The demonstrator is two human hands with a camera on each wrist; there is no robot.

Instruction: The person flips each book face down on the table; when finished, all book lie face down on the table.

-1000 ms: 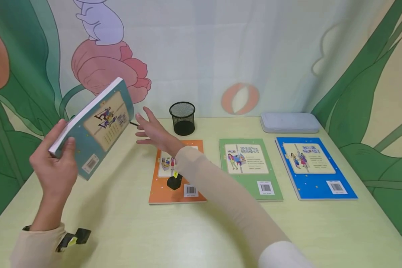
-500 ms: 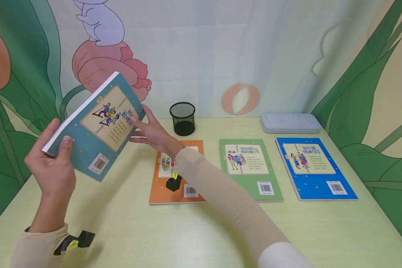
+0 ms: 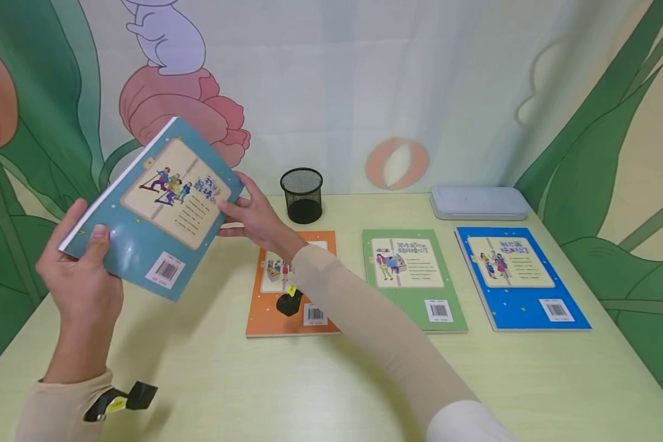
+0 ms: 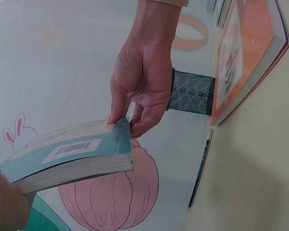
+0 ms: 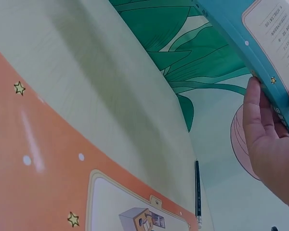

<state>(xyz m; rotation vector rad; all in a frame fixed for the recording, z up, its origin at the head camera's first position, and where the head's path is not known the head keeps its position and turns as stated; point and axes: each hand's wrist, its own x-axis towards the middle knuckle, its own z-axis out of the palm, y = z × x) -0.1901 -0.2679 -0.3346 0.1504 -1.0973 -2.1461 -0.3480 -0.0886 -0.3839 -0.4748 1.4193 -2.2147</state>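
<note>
A teal book (image 3: 127, 236) is held tilted above the left part of the table, its back cover with picture and barcode facing me. My left hand (image 3: 83, 282) grips its lower left edge, thumb on the cover. At the opposite side my right hand (image 3: 259, 218) pinches the book's edge, thumb on the cover and fingers beneath, as the left wrist view also shows. Below the right forearm lies an orange book (image 3: 293, 319), partly hidden by the hand and sleeve. In the right wrist view the right fingers (image 5: 253, 106) lie along the teal book's spine.
A green book (image 3: 414, 301) and a blue book (image 3: 530, 307) lie flat on the table (image 3: 254, 387) to the right. Behind them is a pale pencil case (image 3: 477, 202). A black mesh pen holder (image 3: 301, 196) stands at the back, with a dark pencil (image 4: 200, 168) lying near the wall.
The right hand has come onto the teal book's edge and now pinches it. The book has turned to show its cover more fully and shifted slightly left. The other books stay put.
</note>
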